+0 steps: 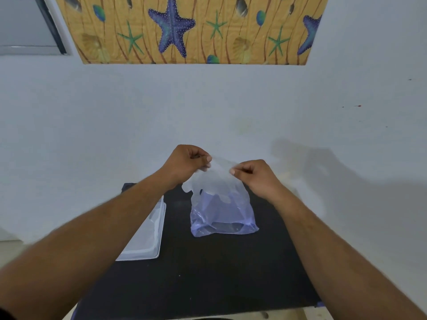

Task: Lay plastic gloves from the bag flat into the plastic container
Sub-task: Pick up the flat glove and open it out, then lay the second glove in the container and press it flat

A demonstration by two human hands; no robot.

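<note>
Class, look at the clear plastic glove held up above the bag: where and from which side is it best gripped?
Probably by the top edge of the glove, pinched from each side, as the left hand and right hand do: it hangs limp and spreads flat.

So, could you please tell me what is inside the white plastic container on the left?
The shallow white plastic container holds pale, clear plastic sheeting, likely gloves already laid there. The left forearm covers its left half, so their number and flatness cannot be seen.
</note>
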